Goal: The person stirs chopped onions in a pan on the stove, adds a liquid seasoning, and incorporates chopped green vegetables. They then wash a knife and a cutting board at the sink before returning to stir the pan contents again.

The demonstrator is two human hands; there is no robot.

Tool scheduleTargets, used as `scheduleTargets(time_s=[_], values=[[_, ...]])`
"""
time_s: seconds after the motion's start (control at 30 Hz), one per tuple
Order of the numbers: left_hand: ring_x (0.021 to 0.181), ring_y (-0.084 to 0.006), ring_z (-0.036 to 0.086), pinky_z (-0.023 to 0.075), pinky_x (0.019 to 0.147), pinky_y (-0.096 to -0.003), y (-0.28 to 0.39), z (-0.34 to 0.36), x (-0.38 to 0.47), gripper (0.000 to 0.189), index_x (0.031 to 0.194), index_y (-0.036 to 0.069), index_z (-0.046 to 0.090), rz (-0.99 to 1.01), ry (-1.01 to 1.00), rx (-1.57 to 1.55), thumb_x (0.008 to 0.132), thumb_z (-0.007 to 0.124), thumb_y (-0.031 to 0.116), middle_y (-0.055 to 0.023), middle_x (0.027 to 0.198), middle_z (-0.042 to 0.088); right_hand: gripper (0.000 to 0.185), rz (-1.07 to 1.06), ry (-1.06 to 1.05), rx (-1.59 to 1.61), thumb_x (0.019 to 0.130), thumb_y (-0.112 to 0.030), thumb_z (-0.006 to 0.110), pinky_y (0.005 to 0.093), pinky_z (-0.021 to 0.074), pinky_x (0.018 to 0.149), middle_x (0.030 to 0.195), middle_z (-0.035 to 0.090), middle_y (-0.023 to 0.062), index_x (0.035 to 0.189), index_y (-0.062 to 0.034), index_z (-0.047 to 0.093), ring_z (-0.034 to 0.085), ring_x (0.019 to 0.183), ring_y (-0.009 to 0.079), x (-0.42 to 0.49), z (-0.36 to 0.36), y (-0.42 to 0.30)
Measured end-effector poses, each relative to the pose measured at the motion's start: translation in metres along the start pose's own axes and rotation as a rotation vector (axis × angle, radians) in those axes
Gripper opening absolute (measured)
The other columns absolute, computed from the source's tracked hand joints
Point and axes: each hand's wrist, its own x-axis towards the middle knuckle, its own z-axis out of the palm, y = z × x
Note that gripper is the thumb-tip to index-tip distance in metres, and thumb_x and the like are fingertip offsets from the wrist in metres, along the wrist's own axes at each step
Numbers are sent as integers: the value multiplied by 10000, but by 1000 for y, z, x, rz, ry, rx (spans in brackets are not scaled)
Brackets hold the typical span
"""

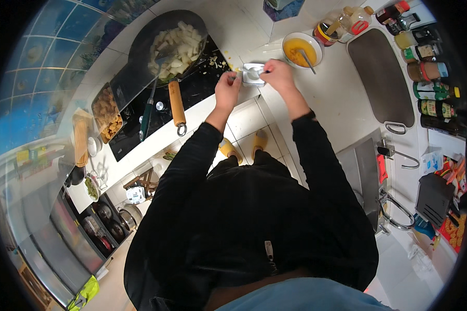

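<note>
My right hand (279, 76) grips a small white spoon (253, 71) with a dark handle end, over a small white container (253, 82) at the counter's corner. Just left of the container is my left hand (227, 90), fingers curled close together; whether anything lies between them is too small to make out. To the left, a wok (140, 42) on the black cooktop (208, 83) holds pale chopped vegetable pieces (183, 46). A spatula (150, 105) with a dark green handle rests in it, beside the wok's wooden handle (176, 103).
A bowl of beaten egg (295, 41) with a spoon stands right of my hands. Sauce bottles (428, 72) line the wall behind a dark cutting board (381, 74). Food bits (216, 64) lie on the cooktop. A tray of browned chunks (108, 112) sits beyond it; the sink (360, 171) is at right.
</note>
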Motion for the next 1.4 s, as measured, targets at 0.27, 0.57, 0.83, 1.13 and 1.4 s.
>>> scheduleTargets(time_s=[0.27, 0.57, 0.83, 1.13, 1.4], values=[[703, -251, 678, 530, 669, -340, 21, 23, 33, 234, 925, 56, 728, 143, 58, 343, 830, 729, 271, -119, 792, 701, 63, 462, 47, 584, 758, -6, 660, 223, 442, 600, 714, 605, -16, 812, -34, 640, 548, 634, 72, -101, -64, 32], [621, -190, 669, 533, 627, -296, 20, 17, 26, 143, 856, 32, 723, 50, -41, 209, 832, 705, 172, -101, 739, 704, 97, 489, -20, 642, 748, -21, 680, 233, 466, 606, 732, 632, 4, 842, -31, 656, 575, 651, 82, -111, -42, 39], [540, -156, 625, 517, 511, -258, 14, 20, 34, 63, 810, -59, 669, -371, -56, -451, 827, 666, 2, -107, 687, 669, 111, 447, -62, 646, 728, -38, 711, 248, 486, 616, 735, 651, 21, 824, -29, 658, 603, 663, 101, -104, -29, 35], [635, -175, 645, 545, 599, -267, 0, -3, 32, 36, 862, -22, 630, -476, 5, -701, 850, 656, 1, -108, 759, 666, 78, 442, -61, 594, 752, -11, 664, 237, 467, 598, 722, 625, 8, 822, -35, 639, 576, 639, 87, -102, -32, 28], [594, -160, 637, 542, 534, -244, -15, -15, 26, 48, 867, -16, 640, -526, 30, -880, 858, 672, 19, -99, 747, 668, 97, 437, -76, 559, 733, -29, 681, 241, 474, 608, 729, 639, 21, 824, -23, 647, 588, 648, 95, -99, -37, 20]])
